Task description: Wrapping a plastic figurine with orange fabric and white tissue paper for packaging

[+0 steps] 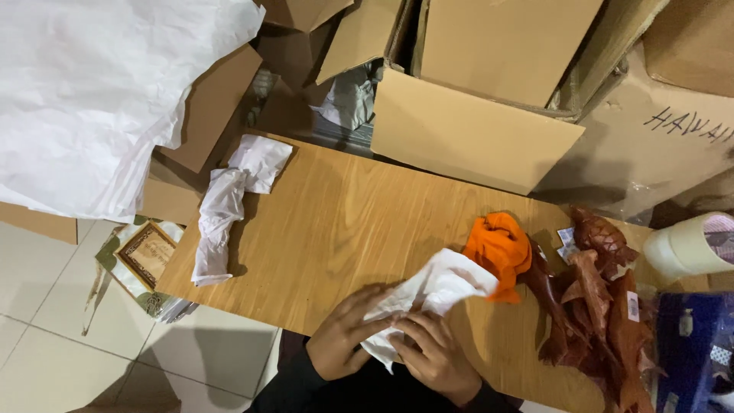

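Observation:
Both hands meet at the near edge of a wooden board (336,222). My left hand (344,336) and my right hand (440,353) are closed around a bundle of white tissue paper (436,287) that hides whatever is inside it. An orange cloth (498,248) lies crumpled just beyond the bundle, touching it. To the right lie several dark red-brown carved wooden figures (592,306), apart from my hands.
A crumpled strip of white paper (229,203) lies on the board's left end. Open cardboard boxes (466,130) stand behind the board. A large white paper sheet (99,92) fills the upper left. A tape roll (688,245) and a blue packet (696,344) sit at right.

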